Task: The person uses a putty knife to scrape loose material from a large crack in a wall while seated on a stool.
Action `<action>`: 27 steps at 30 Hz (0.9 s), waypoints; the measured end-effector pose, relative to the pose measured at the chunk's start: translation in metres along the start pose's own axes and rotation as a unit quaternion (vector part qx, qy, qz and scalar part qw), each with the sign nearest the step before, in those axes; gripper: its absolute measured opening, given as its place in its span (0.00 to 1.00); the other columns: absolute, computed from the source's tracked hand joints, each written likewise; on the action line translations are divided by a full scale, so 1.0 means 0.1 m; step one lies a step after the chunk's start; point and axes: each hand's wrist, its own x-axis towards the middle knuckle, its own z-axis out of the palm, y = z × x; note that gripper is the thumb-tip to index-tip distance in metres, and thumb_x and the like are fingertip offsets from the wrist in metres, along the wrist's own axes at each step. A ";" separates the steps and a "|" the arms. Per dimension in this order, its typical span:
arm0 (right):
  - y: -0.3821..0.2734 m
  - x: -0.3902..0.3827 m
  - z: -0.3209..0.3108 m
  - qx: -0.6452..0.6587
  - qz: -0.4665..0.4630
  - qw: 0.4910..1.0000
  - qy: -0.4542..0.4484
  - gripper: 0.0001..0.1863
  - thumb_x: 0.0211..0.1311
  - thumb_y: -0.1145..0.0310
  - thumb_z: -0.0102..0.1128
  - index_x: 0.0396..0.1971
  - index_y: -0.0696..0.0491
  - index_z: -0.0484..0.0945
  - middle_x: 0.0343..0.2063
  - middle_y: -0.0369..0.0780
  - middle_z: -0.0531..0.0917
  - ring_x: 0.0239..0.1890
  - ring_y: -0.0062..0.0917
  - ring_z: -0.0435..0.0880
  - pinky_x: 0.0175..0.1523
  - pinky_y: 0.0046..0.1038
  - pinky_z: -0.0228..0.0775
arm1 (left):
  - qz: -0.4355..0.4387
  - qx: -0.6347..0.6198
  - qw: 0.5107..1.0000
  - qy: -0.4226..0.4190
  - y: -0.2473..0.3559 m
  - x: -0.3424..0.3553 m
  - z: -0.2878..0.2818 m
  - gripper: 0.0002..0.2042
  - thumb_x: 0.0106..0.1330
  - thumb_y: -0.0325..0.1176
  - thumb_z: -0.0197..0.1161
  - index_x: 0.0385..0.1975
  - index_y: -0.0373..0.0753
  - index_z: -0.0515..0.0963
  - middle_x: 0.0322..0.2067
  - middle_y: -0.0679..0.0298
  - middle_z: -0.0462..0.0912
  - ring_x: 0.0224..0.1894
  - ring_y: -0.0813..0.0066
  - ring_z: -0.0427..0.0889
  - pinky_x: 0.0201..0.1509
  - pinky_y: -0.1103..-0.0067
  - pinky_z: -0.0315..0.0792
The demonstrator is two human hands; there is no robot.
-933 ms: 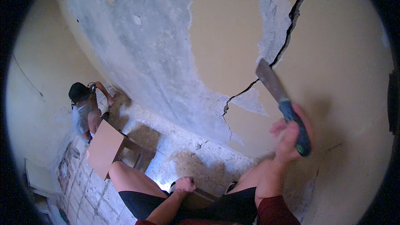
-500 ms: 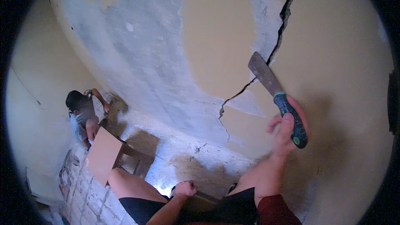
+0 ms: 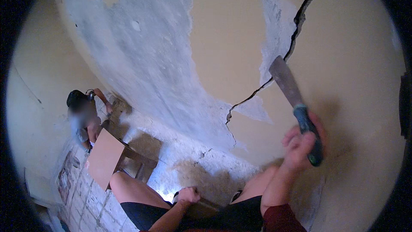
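My right hand (image 3: pixel 298 148) is closed round the dark green and black handle of a scraper (image 3: pixel 286 81). Its worn metal blade points up and away, over the paint edge beside a long dark crack (image 3: pixel 298 25) in the wall. Whether the blade touches the wall, I cannot tell. A bare grey-white patch (image 3: pixel 159 56) with ragged edges surrounds an island of yellowish paint (image 3: pixel 227 43). Low between my knees, my left hand (image 3: pixel 188 194) is curled closed by a dark, bar-like edge; what it grips is hidden.
To the left stands a low wooden stool or chair with a pinkish flat top (image 3: pixel 105 159). Beyond it another person (image 3: pixel 83 118) crouches near the wall's foot, one arm reaching toward the floor. Dusty floor tiles (image 3: pixel 96 197) lie at lower left, and a bright light shines by my left knee.
The scraper and my right hand have shifted right and slightly down, off the paint island toward the crack. The view has also moved a little. My left hand stays in place.
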 end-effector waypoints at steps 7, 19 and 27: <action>0.00 -0.04 -0.12 0.120 -0.066 0.991 0.012 0.23 0.61 0.58 0.52 0.45 0.64 0.73 0.17 0.42 0.75 0.12 0.20 0.71 0.15 0.19 0.60 | 0.023 0.018 0.999 -0.016 -0.02 0.00 0.00 0.18 0.56 0.51 0.53 0.36 0.45 0.79 0.35 0.53 0.82 0.38 0.53 0.81 0.45 0.64 0.74; 0.09 0.04 0.07 0.018 -0.124 0.992 -0.018 0.25 0.61 0.55 0.53 0.45 0.64 0.73 0.18 0.46 0.78 0.11 0.23 0.72 0.14 0.20 0.61 | 0.009 0.001 1.000 0.004 0.07 -0.04 -0.08 0.18 0.56 0.52 0.53 0.33 0.45 0.80 0.33 0.52 0.82 0.38 0.54 0.81 0.44 0.65 0.75; 0.16 0.09 0.14 0.020 -0.137 0.990 -0.001 0.28 0.59 0.50 0.53 0.43 0.64 0.73 0.16 0.45 0.77 0.11 0.25 0.73 0.17 0.24 0.64 | 0.015 0.009 1.000 0.017 0.10 -0.06 -0.05 0.17 0.56 0.52 0.54 0.32 0.45 0.80 0.33 0.52 0.82 0.38 0.54 0.81 0.44 0.65 0.75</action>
